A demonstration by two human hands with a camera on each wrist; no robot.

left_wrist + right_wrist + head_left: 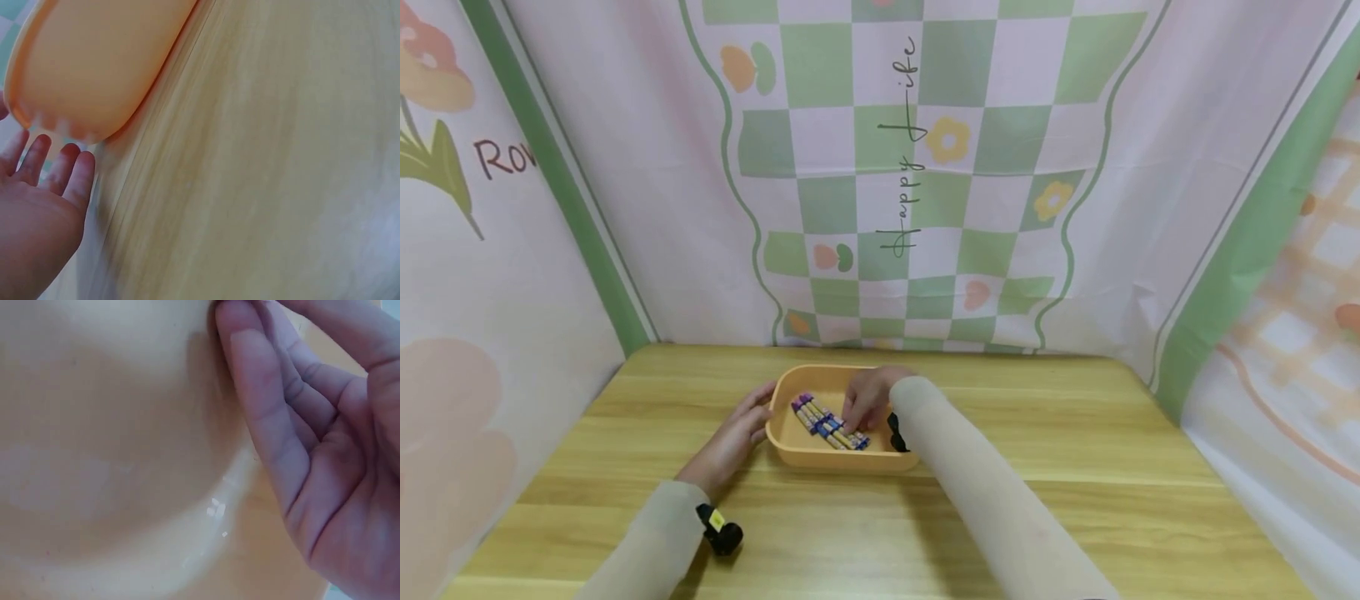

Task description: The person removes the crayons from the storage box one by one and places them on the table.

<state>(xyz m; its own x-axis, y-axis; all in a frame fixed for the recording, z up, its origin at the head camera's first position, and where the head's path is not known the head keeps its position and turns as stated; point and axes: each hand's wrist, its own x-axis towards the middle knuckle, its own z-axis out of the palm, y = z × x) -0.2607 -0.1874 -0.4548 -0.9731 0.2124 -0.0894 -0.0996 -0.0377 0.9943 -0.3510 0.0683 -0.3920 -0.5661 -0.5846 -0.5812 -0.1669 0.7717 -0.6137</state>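
Crayons (829, 427) side by side in the tray (842, 460), likely to roll out of line from one careless nudge by the bent-fingered right hand (871, 396), pinch or mere touch impossible to tell, with straight-fingered left hand (728, 442) at the tray's end.

Printed fabric backdrop (880, 196) is hanging behind wood-grain surface (1150, 500). Green-and-white checks (958, 62) are bearing flowers (934, 137) and sideways "Happy Life" lettering (904, 127). Left hanging (445, 275) is showing a large flower (445, 87), right hanging (1300, 375) an orange plaid (1281, 333); green bands (556, 167) are edging both. Pale sheen (375, 231) is lighting the surface.
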